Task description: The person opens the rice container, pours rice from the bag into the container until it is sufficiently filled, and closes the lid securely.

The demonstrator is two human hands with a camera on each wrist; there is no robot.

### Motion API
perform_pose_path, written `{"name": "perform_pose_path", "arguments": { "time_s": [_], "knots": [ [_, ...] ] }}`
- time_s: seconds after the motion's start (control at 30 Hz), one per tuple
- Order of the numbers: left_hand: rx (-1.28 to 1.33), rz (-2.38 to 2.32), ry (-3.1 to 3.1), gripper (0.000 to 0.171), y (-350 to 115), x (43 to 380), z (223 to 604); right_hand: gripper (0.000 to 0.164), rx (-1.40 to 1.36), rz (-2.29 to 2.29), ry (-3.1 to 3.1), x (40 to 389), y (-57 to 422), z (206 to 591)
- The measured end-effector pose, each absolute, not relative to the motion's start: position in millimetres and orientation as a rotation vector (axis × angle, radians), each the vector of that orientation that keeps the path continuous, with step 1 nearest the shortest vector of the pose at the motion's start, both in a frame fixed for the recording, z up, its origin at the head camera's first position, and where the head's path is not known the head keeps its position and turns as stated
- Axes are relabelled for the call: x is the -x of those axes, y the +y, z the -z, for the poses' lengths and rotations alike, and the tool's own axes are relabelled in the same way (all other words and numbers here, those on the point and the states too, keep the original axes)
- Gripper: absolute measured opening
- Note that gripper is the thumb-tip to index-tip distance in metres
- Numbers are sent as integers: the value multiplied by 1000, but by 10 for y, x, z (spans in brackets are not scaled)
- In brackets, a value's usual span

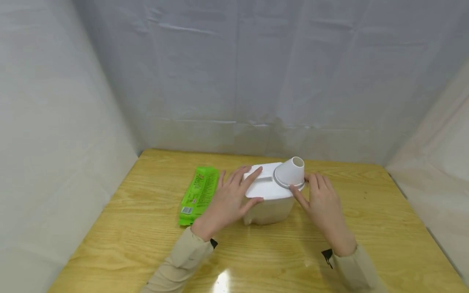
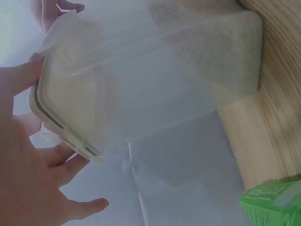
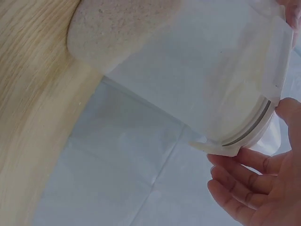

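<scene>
A translucent plastic storage container (image 1: 269,211) stands upright on the table, with pale grainy contents (image 3: 117,28) low inside. Its white lid (image 1: 265,189) has a raised bar, and a white cone-shaped cup (image 1: 291,171) sits on the lid's right end. My left hand (image 1: 229,199) grips the lid's left end, thumb on the near edge and fingers over the top and far side. At the right end, my right hand (image 1: 324,203) holds the lid's rim between thumb and fingers, close beside the cup's base. Left of the container lies a green printed packet (image 1: 199,195).
The wooden table (image 1: 121,228) extends to both sides and in front of the container. A pale sheet wall (image 1: 256,81) rises behind the table's back edge, and further sheets hang at left and right.
</scene>
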State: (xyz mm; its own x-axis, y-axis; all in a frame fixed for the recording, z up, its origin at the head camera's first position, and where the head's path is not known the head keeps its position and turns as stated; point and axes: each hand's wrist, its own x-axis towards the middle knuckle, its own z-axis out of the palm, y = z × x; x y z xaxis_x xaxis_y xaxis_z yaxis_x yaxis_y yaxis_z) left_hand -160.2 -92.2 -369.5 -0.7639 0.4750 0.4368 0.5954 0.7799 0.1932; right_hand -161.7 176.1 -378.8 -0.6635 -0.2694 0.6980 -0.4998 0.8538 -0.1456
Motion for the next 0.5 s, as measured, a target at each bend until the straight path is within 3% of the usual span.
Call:
{"name": "perform_pose_path", "arguments": {
  "time_s": [0.17, 0.5],
  "knots": [
    [786, 486, -2603, 69, -945, 1604, 3714, 77, -556, -405, -2295, 1554, 1780, 3817],
    [773, 628, -2590, 63, -1002, 1621, 3764, 68, -599, -407, -2214, 1412, 1801, 3864]
  ]
}}
